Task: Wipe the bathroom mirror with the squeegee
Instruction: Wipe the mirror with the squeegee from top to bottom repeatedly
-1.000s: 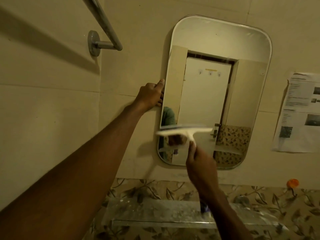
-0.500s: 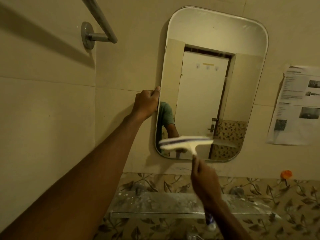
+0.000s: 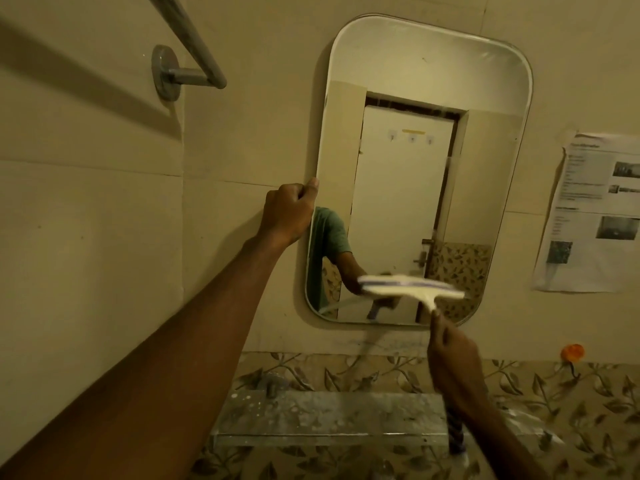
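Note:
A rounded rectangular mirror hangs on the beige tiled wall ahead. My left hand grips its left edge at mid-height, thumb on the rim. My right hand holds the handle of a white squeegee from below. The blade, with a purple strip, lies roughly level across the lower part of the mirror, near its bottom edge, and looks motion-blurred. The glass reflects a white door and my arm.
A grey towel rail on a round mount sticks out at upper left. A glass shelf runs below the mirror over leaf-patterned tiles. A printed paper sheet hangs on the wall at right, with an orange hook below it.
The squeegee has gone down the mirror and shifted right, from the lower-left area towards the bottom centre. My left hand has stayed on the mirror's left edge.

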